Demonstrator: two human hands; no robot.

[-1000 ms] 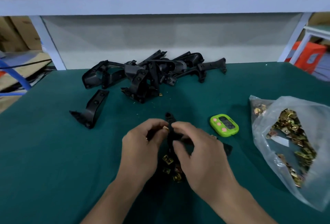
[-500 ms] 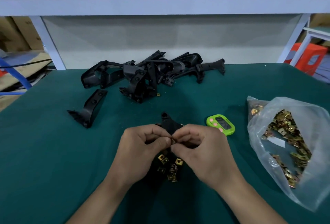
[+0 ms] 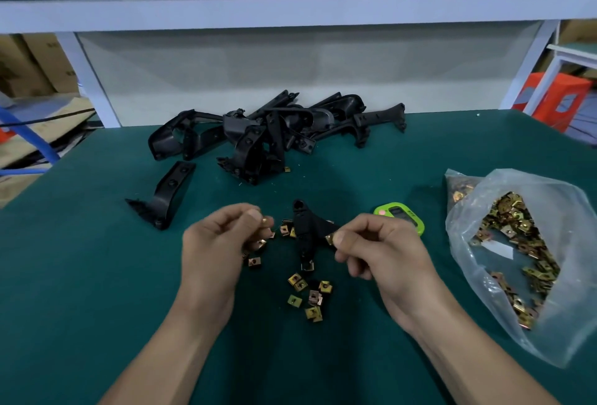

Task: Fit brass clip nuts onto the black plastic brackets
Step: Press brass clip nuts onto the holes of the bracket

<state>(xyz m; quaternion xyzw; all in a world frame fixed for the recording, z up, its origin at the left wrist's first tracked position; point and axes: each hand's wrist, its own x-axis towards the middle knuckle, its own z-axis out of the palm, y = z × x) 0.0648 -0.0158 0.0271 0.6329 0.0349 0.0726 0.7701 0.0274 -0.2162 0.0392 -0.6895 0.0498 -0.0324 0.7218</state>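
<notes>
1. The work surface was a table (image 3: 97, 275) with a dark green cover, and a white shelf (image 3: 290, 7) ran across above its far edge.
2. Cardboard boxes (image 3: 35, 71) stood to the left behind the table, and an orange crate (image 3: 555, 97) stood to the right.
3. A pile of brackets (image 3: 274, 133) lay at the far side of the table, and one bracket (image 3: 168, 197) lay alone, just left of the pile.
4. A clear bag (image 3: 517, 252) full of clip nuts lay open on the right side of the table.
5. A green timer (image 3: 403, 214) lay between the bag and the hands, partly hidden behind the right hand (image 3: 381, 252).
6. The right hand pinched one arm of a black bracket (image 3: 307, 230) between thumb and forefinger, with a brass nut (image 3: 329, 238) at the fingertips.
7. This held bracket was in the middle of the table, just above the cover, with a forked shape and a hole at its top end.
8. The left hand (image 3: 219, 243) was closed with narrow fingers around one small clip nut (image 3: 266, 219) at the thumb tip.
9. Loose nuts (image 3: 307, 294) lay scattered on the cover between and below the two hands.
10. I could not tell whether the nut at the right fingertips already sat on the bracket or not.
11. The lower end of the held bracket was dark against the cover and hard to make out.
</notes>
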